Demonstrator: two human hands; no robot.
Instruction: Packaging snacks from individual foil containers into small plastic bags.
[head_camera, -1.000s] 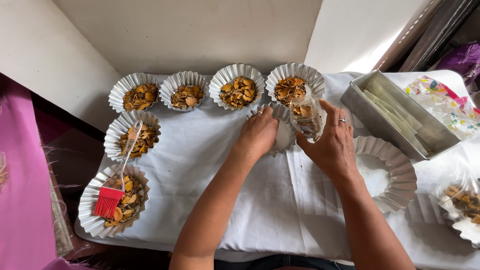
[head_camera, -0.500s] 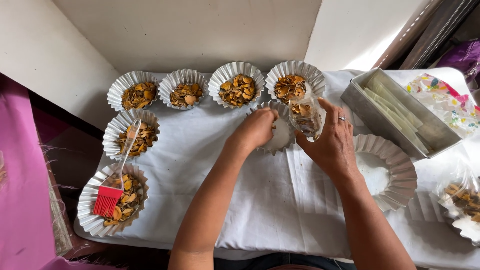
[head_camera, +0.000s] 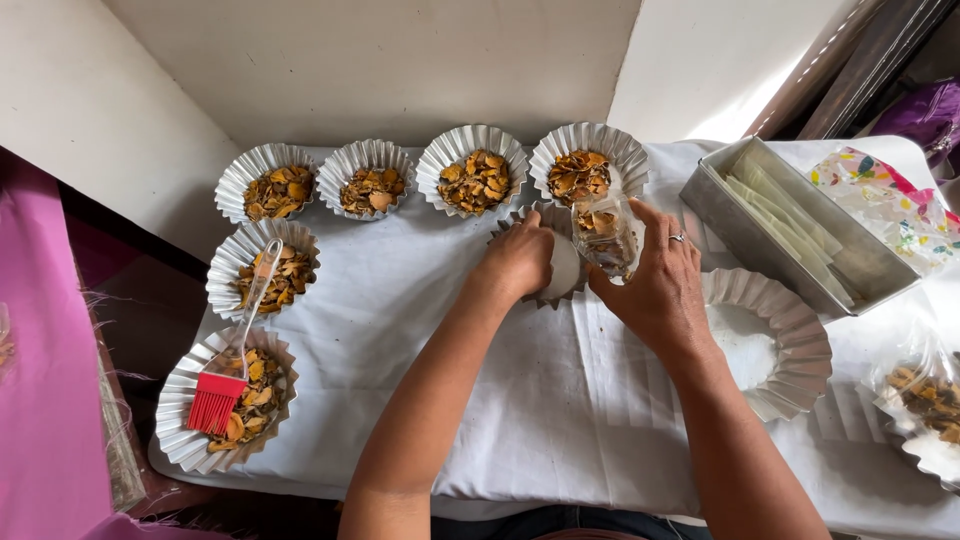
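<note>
Left hand (head_camera: 522, 262) on empty fluted tin (head_camera: 562, 262), right hand (head_camera: 655, 285) holding clear bag (head_camera: 605, 235)

Both forearms are bare, with no sleeves showing. The right hand (head_camera: 655, 285) wears a thin silver metal ring (head_camera: 677, 238) on one finger.

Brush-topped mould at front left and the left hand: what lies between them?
Head view: only bare white cloth lies between the brush-topped mould and the left hand.

Clear plastic bag of orange-brown chips (head_camera: 606, 236) in the right hand (head_camera: 655, 285); colourful patterned wrapper (head_camera: 880, 200) at far right.
</note>
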